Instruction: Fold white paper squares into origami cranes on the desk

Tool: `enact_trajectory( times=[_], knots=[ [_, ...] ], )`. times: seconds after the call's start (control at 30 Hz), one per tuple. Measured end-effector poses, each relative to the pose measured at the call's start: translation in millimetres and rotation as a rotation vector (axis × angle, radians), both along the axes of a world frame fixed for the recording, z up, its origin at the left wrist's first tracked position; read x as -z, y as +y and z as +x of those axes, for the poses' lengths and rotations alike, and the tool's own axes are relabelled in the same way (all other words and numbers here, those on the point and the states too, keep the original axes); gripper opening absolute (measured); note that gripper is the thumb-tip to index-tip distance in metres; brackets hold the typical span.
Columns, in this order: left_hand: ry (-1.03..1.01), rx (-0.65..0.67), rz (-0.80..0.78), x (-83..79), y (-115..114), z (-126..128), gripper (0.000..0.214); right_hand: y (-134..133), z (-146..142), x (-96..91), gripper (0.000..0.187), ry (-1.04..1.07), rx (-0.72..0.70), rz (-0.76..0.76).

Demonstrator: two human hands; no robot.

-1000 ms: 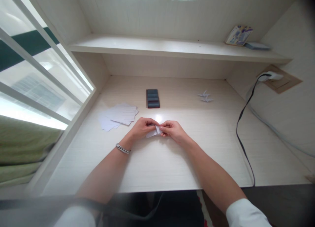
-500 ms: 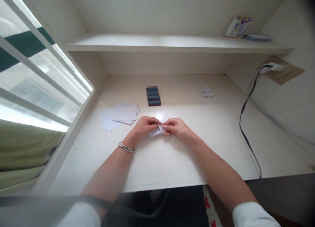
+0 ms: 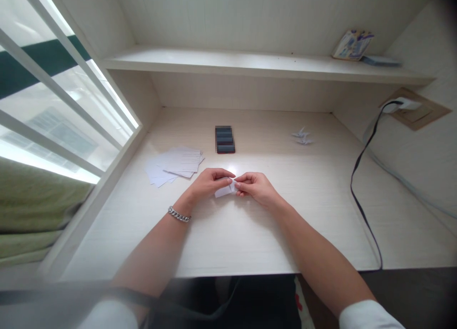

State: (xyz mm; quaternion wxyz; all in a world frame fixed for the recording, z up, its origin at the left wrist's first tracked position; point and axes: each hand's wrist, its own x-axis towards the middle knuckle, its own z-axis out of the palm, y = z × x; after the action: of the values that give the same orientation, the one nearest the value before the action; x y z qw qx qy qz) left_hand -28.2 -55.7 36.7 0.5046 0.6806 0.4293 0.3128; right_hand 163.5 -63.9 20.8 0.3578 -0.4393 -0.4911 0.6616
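A small folded piece of white paper [image 3: 223, 192] is pinched between both hands over the middle of the desk. My left hand [image 3: 210, 182] grips its left and upper side, thumb on top. My right hand [image 3: 255, 186] pinches the right end between thumb and fingers. The fingertips of the two hands almost meet, and they hide part of the paper's folds. Left of my hands lies a loose stack of white paper sheets [image 3: 182, 161], some with lines. Two small folded white paper figures [image 3: 303, 137] rest at the back right of the desk.
A dark phone-like rectangle [image 3: 224, 139], its surface pixelated, lies beyond my hands. A black cable [image 3: 357, 164] runs from the wall socket [image 3: 416, 109] down over the desk's right side. The shelf [image 3: 228, 62] above holds a small box [image 3: 352, 45]. A barred window is at left.
The camera view has shifted slightly. Both hands keep hold of the folded paper; its raised flap near the right fingertips now looks lower.
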Motion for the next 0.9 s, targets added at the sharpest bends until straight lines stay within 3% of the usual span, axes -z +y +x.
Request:
enact_trajectory(
  times=[0.27,0.67,0.9],
  knots=[
    [0.026,-0.059,-0.005,-0.6,-1.6,1.5,0.035,-0.6,2.7,0.2,0.028,-0.017,-0.049,0.066],
    [0.034,-0.119,0.023,4.9,1.6,0.7,0.029,-0.1,-0.8,-1.4,0.032,-0.067,-0.036,0.057],
    [0.058,-0.102,0.060,-2.3,-1.1,2.9,0.027,-0.1,0.0,-4.6,0.031,-0.130,-0.032,0.094]
  ],
)
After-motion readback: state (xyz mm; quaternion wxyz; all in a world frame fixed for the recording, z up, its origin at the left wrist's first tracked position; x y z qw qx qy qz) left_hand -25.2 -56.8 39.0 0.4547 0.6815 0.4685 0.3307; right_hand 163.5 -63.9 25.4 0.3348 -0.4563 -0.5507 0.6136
